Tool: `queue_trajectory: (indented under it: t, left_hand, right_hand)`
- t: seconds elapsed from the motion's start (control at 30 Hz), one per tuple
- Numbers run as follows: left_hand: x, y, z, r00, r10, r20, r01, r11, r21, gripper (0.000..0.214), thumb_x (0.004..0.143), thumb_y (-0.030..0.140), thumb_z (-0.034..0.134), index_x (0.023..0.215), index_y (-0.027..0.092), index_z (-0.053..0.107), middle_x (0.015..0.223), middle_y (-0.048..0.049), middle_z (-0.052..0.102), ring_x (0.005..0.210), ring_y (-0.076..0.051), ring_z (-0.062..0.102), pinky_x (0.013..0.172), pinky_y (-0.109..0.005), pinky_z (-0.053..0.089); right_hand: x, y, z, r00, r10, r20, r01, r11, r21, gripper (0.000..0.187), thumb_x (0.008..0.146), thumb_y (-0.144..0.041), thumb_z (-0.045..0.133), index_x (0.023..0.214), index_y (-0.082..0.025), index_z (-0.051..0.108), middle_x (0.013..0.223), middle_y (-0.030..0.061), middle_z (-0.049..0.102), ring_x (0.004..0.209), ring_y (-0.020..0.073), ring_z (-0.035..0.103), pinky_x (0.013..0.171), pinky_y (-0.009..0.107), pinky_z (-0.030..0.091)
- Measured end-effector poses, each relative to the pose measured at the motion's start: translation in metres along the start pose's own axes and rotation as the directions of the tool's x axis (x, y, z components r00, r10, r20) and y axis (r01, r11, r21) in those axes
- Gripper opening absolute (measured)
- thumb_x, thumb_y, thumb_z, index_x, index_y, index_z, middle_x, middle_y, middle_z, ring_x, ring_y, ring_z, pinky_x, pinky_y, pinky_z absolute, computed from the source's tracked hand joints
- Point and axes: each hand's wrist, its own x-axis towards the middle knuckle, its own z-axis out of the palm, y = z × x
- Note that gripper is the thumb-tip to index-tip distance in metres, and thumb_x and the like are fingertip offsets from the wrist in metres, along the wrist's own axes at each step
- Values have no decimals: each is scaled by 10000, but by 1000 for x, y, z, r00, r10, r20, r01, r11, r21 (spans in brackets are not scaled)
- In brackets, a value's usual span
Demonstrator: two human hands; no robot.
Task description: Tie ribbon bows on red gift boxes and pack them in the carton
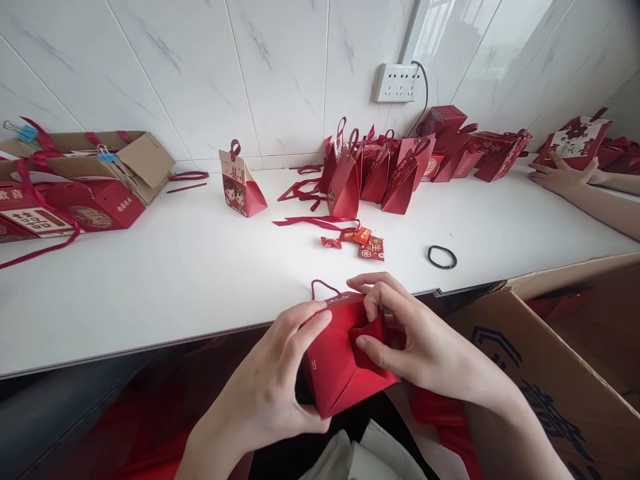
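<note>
Your left hand (273, 373) clasps the red box (327, 357) just to its right; your right hand (417, 340) pinches a flap (369, 330). This looks like folding; the next move likely calls for firm left-hand support.

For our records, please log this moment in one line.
left hand: holding red gift box; right hand: gripping its flap; red packets: countertop

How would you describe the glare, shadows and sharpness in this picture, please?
Head view: a bright, window-like reflection on the tiled wall at upper right; shadow below the white table; the held red box fairly sharp, its tiny print unreadable.
</note>
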Motion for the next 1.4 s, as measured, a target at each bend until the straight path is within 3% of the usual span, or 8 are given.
queue_trajectory:
  t: [0.33, 0.57, 0.73, 0.87, 1.0, 1.07, 1.2, 1.4]
  left_hand:
    - [0, -2, 1, 1000, -4, -14, 4, 1000, -3, 1049, 557, 81, 726, 1427, 220, 155, 1368, -144, 381, 1292, -268, 400, 1031, -408, 467]
    - [-4, -4, 4, 1000, -16, -21, 16, 1000, 15, 1116, 527, 118, 763, 1442, 250, 139, 1366, -147, 419, 1249, -282, 463, 944, -395, 532]
    - [-8, -3, 8, 997, -73, -39, 75, 996, 50, 1107, 517, 103, 747, 1442, 273, 164, 1371, -125, 440, 1218, -291, 496, 916, -396, 545]
    - [-7, 0, 8, 981, -144, -132, 148, 989, 22, 1006, 552, 123, 691, 1427, 266, 216, 1328, -117, 474, 1180, -295, 518, 924, -420, 529]
    - [-9, -2, 3, 933, -229, -277, 188, 968, -166, 797, 666, 368, 658, 1374, 233, 318, 1287, -136, 464, 1147, -313, 533, 900, -434, 526]
    - [-12, -3, -1, 904, -277, -326, 195, 945, -263, 719, 736, 517, 585, 1354, 235, 348, 1282, -135, 455, 1141, -316, 539, 892, -437, 525]
    - [-22, -1, -11, 839, -326, -436, 222, 936, -272, 702, 757, 607, 547, 1338, 248, 386, 1289, -122, 454, 1148, -324, 529, 915, -444, 507]
    - [-39, -7, -25, 689, -335, -642, 190, 939, -285, 640, 755, 559, 544, 1298, 229, 470, 1327, -97, 475, 1193, -334, 487, 871, -383, 509]
  right_hand:
    - [1, 0, -6, 994, 26, 109, -30, 999, 34, 174, 843, -295, 637, 834, -220, 481, 1256, 30, 465, 1128, 167, 511, 945, 277, 433]
    - [7, 5, 2, 993, 41, 112, -43, 999, 14, 71, 889, -163, 527, 857, -226, 523, 1140, 7, 522, 986, 132, 549, 889, 269, 436]
    - [11, 8, 13, 990, 103, 98, -106, 994, 25, 226, 788, -117, 620, 918, -229, 474, 992, -11, 547, 873, 133, 559, 818, 278, 458]
    - [22, 16, 21, 999, 31, 42, -36, 992, 122, 252, 777, -269, 691, 926, -224, 492, 978, 4, 570, 882, 150, 568, 815, 296, 480]
    - [57, 46, 25, 964, -25, -266, 104, 952, 288, 286, 885, -467, 494, 992, -205, 533, 999, 68, 600, 897, 192, 608, 749, 339, 532]
    - [82, 67, 27, 923, 44, -383, -3, 994, 107, 206, 913, -345, 448, 936, -192, 584, 998, 92, 621, 922, 213, 603, 782, 373, 525]
    - [126, 97, 37, 941, 63, -333, -124, 978, -166, 231, 815, -84, 473, 952, -145, 649, 1136, 155, 623, 1126, 291, 526, 968, 468, 411]
    - [128, 86, 50, 937, 97, -335, -118, 992, -40, 242, 845, -137, 471, 1009, -119, 649, 1001, 166, 683, 991, 281, 624, 920, 484, 449]
